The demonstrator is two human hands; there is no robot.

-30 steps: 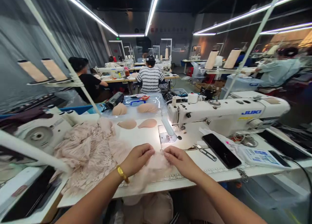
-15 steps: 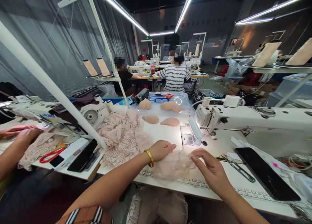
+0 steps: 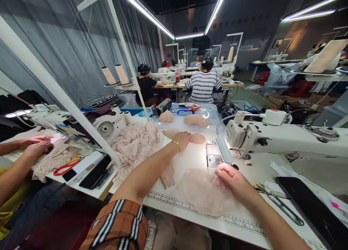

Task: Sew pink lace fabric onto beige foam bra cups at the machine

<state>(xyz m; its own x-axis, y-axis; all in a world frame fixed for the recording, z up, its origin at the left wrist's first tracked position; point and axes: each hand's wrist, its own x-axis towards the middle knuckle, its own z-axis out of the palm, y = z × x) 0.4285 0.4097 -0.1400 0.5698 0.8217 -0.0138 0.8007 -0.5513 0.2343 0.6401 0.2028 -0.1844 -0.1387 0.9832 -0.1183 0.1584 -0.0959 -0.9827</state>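
My left hand (image 3: 182, 139) reaches over the two beige teardrop-shaped bra pads on the table. Its fingers are drawn together at the narrow end of the right bra pad (image 3: 197, 138); the fingertips are partly hidden. The left bra pad (image 3: 169, 134) lies partly under that hand. Closer to me, my right hand (image 3: 228, 175) pinches an edge of a sheer pale-beige fabric piece (image 3: 205, 192), which spreads over the front of the table. A heap of beige lace fabric (image 3: 133, 145) lies left of my left forearm.
A sewing machine (image 3: 258, 134) with a lit lamp (image 3: 224, 150) stands at right. Thread snips (image 3: 282, 204) and a black phone (image 3: 307, 206) lie near it. Stacked pads (image 3: 196, 120) rest on a plastic bin lid. A co-worker's hands (image 3: 38, 145) work at left; a thread-stand pole (image 3: 62, 94) crosses there.
My left hand has let go of the sheer fabric and moved forward to the bra pads. My right hand still holds the fabric. The view has shifted slightly.
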